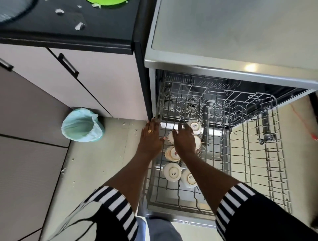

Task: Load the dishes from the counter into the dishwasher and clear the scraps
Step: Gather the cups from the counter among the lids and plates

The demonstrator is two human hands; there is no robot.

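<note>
Left hand: My left hand (151, 137) lay flat against the left rim of the pulled-out wire rack (258, 154), its fingers (152, 123) straight and released, a gold ring on one of them.
Right hand: My right hand (185, 141) hovered palm down over the cups, fingers spread and released, grasping nothing. I could not tell whether the fingertips touched a cup.
Cups: Round, glossy white cups (172, 172) stood upside down in the rack's left part, two abreast, their printed bases facing up. One was mostly hidden under my right palm.
Rack: Thin grey coated wire, a grid with upright prongs. Its right half held no dishes.
Dishwasher: The dishwasher (223, 34) had a smooth grey metal top and stood open, with a second wire rack inside its dark tub.
Table: The black, smooth-topped table (103, 25) to the left carried crumpled white scraps (79, 25) and the curved edge of a lime-green plate (106, 1).
Floor: A round bin (82, 125) lined with a wrinkled pale green bag stood on pale tiles flecked with small white bits.
</note>
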